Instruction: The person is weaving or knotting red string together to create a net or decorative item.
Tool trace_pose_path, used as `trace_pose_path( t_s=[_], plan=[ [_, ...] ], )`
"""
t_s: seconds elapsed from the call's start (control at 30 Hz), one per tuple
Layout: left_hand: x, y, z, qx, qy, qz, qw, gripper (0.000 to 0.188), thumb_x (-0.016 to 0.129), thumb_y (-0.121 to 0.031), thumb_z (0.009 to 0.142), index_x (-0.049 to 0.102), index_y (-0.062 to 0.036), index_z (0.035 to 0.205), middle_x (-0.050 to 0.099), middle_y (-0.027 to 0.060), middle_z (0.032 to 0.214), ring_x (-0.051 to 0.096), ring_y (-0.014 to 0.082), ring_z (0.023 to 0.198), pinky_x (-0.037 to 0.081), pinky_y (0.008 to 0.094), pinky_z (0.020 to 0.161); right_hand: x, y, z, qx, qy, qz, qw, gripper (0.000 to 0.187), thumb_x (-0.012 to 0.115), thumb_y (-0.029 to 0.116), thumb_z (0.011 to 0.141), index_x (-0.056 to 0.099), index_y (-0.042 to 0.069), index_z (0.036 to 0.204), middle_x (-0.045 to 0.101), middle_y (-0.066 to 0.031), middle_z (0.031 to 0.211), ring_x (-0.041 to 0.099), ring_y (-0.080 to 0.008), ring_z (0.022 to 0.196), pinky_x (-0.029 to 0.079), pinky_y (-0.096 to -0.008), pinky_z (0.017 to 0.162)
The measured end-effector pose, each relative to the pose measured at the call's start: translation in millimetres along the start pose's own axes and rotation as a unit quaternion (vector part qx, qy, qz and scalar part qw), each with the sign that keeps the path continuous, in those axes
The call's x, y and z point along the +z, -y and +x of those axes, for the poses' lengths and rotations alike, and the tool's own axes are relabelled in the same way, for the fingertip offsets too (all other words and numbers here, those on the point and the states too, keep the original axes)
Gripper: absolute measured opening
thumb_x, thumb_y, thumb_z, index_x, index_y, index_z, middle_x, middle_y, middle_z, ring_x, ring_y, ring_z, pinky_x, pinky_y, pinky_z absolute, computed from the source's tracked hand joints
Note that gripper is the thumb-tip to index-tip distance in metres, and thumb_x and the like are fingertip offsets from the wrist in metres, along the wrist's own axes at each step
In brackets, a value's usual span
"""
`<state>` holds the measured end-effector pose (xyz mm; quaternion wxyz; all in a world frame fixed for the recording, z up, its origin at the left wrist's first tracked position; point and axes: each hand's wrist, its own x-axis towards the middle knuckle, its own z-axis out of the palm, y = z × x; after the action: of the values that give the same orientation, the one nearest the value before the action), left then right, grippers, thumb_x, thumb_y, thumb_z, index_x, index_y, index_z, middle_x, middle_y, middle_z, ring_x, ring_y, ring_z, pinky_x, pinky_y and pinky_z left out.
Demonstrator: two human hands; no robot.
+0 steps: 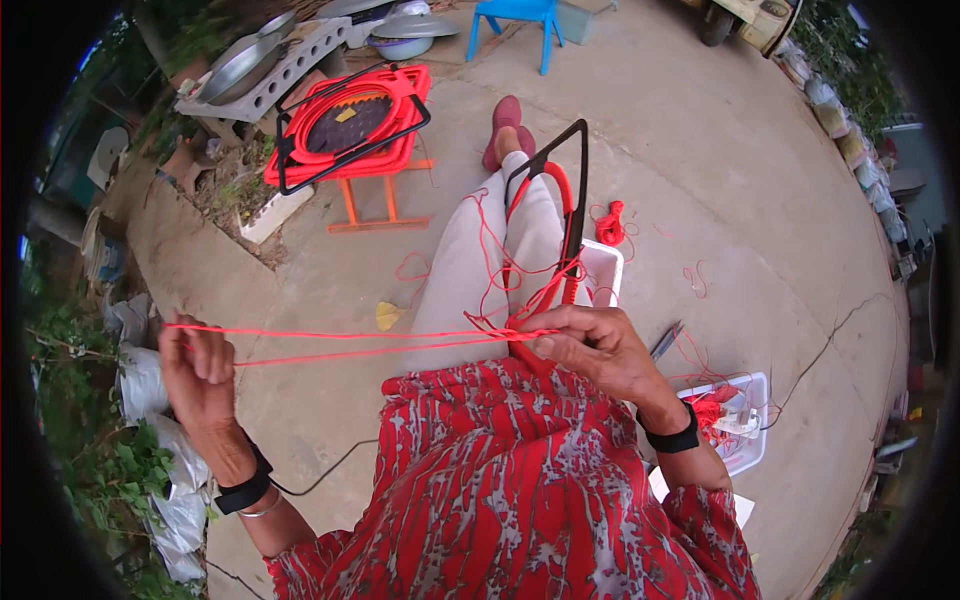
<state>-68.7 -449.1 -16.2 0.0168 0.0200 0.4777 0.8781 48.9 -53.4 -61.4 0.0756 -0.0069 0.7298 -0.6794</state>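
A red cord (350, 332) stretches in two strands across my lap between my hands. My left hand (200, 360), out to the left with its fingers curled, holds the looped end. My right hand (600, 350) pinches the cord between thumb and fingers at the other end, where several strands bunch together. Just beyond it, on my legs, leans a black frame (577, 215) with a red curved band (558, 180); its lower part is hidden by my hand and tangled cord. Loose red strands trail over my grey trousers (450, 265).
Red-and-black frames (350, 125) lie stacked on an orange stool (365, 225). White baskets (605, 268) (750, 455) stand to the right, one with red cord. A red cord bundle (610, 222) and what looks like scissors (666, 340) lie on concrete. A blue chair (515, 12) stands beyond.
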Motion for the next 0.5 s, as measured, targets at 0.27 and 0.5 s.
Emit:
trace_pose_path(
  t_s=[0.27, 0.5],
  plan=[
    [-27.3, 110.1, -27.2, -0.251, -0.024, 0.148, 0.956, 0.015, 0.051, -0.016, 0.088, 0.054, -0.0062, 0.076, 0.041, -0.0002, 0.049, 0.035, 0.0095, 0.039, 0.026, 0.0237, 0.036, -28.4, 43.9, -29.2, -0.038, -0.151, 0.010, 0.988, 0.017, 0.062, 0.018, 0.090, 0.066, 0.001, 0.094, 0.055, 0.0033, 0.066, 0.045, -0.0016, 0.055, 0.038, -0.0185, 0.050],
    [0.6, 134.5, -35.7, -0.143, -0.021, 0.360, 0.922, 0.038, 0.055, 0.003, 0.073, 0.061, -0.0008, 0.110, 0.062, 0.0056, 0.106, 0.058, 0.0169, 0.097, 0.044, 0.0289, 0.088, -37.2, 34.0, -33.7, -0.052, -0.178, 0.102, 0.977, 0.020, 0.054, 0.016, 0.092, 0.062, -0.001, 0.088, 0.043, 0.0055, 0.057, 0.033, -0.0017, 0.046, 0.029, -0.0200, 0.043]
  ],
)
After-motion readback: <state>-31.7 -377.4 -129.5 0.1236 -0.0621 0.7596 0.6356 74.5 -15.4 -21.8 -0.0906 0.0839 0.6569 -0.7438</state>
